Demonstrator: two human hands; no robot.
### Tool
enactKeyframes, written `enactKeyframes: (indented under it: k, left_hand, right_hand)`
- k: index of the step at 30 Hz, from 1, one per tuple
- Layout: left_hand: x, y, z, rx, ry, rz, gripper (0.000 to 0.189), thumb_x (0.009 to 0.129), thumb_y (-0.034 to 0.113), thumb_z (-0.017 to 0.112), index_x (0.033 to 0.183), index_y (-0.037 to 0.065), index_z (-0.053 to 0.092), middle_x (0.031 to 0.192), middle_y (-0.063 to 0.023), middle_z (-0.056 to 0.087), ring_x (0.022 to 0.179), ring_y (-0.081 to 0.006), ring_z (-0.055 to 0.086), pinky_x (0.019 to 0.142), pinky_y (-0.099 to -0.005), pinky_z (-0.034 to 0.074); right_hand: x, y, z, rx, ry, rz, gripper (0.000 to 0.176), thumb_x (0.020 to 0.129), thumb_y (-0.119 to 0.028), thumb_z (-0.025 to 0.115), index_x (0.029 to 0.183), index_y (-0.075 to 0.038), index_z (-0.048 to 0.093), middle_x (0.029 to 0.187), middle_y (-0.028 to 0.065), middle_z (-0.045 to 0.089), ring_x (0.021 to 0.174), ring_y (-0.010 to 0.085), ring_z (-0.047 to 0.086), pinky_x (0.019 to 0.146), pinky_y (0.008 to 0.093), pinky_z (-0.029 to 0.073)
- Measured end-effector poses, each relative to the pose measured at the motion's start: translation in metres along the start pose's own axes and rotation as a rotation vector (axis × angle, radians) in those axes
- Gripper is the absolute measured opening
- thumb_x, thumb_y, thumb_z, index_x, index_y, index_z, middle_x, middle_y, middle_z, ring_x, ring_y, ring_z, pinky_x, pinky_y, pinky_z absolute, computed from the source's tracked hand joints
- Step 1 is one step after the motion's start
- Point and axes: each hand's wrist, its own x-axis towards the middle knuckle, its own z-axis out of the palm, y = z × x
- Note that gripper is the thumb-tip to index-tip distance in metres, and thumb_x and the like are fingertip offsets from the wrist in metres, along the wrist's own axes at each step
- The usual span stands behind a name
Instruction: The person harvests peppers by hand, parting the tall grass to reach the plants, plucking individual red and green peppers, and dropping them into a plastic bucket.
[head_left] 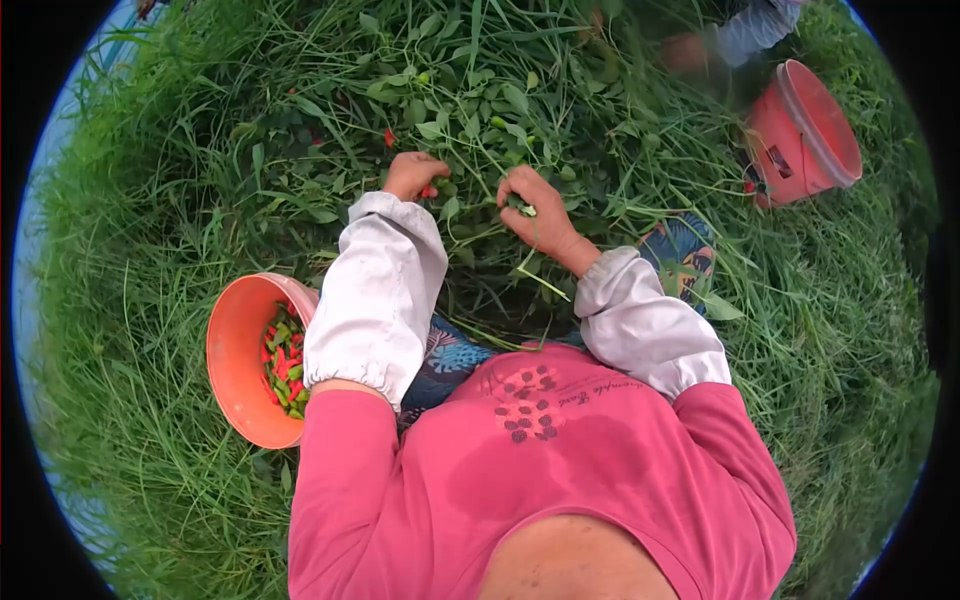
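Observation:
My left hand (415, 177) is closed among the leaves, with a small red chili pepper (429, 191) at its fingertips. To its right, my right hand (541, 212) is curled round a green plant stem (527, 210), and a pale stalk (543, 283) trails below it toward my lap. Both hands are at a leafy pepper plant (440, 125) tangled with grass. Another red chili (389, 138) hangs just above my left hand, and a green pepper (497, 122) shows above my right.
An orange bucket (235, 370) holding red and green chilies (285, 365) tilts beside my left forearm. At the upper right lies a pinkish-red bucket (792, 150), tipped on its side. Near it, another person's sleeve (755, 32) and blurred hand (688, 52) reach into the grass.

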Motion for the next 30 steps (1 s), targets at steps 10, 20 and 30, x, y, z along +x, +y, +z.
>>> enactKeyframes:
  k: [10, 20, 30]
  left_hand:
    - [0.0, -0.047, -0.14, -0.112, 0.502, 0.044, 0.025, 0.072, 0.017, 0.073, 0.085, -0.004, 0.07, 0.064, -0.0081, 0.061, 0.046, -0.0181, 0.055, 0.047, -0.0304, 0.046]
    - [0.029, -0.013, -0.067, 0.624, 0.352, 0.393, 0.041, 0.075, 0.021, 0.071, 0.115, 0.016, 0.07, 0.108, -0.0029, 0.071, 0.099, -0.0258, 0.066, 0.085, -0.0388, 0.053]
    - [0.039, -0.019, -0.066, 0.405, 0.576, 0.246, 0.029, 0.072, 0.027, 0.074, 0.096, 0.012, 0.073, 0.097, -0.0115, 0.069, 0.094, -0.0315, 0.066, 0.083, -0.0405, 0.052]
  right_hand:
    - [0.009, 0.003, -0.012, 0.246, 0.051, 0.104, 0.014, 0.068, -0.001, 0.059, 0.08, -0.002, 0.054, 0.085, 0.0085, 0.053, 0.082, 0.024, 0.054, 0.079, 0.0301, 0.043]
    - [0.013, -0.011, -0.009, 0.236, 0.033, 0.213, 0.014, 0.067, 0.003, 0.057, 0.079, -0.002, 0.052, 0.088, 0.0063, 0.053, 0.085, 0.0194, 0.053, 0.081, 0.0285, 0.042]
    - [0.011, 0.002, -0.007, 0.285, -0.036, 0.354, 0.016, 0.07, 0.004, 0.056, 0.084, -0.003, 0.052, 0.102, 0.0066, 0.054, 0.098, 0.0172, 0.051, 0.093, 0.0279, 0.038]
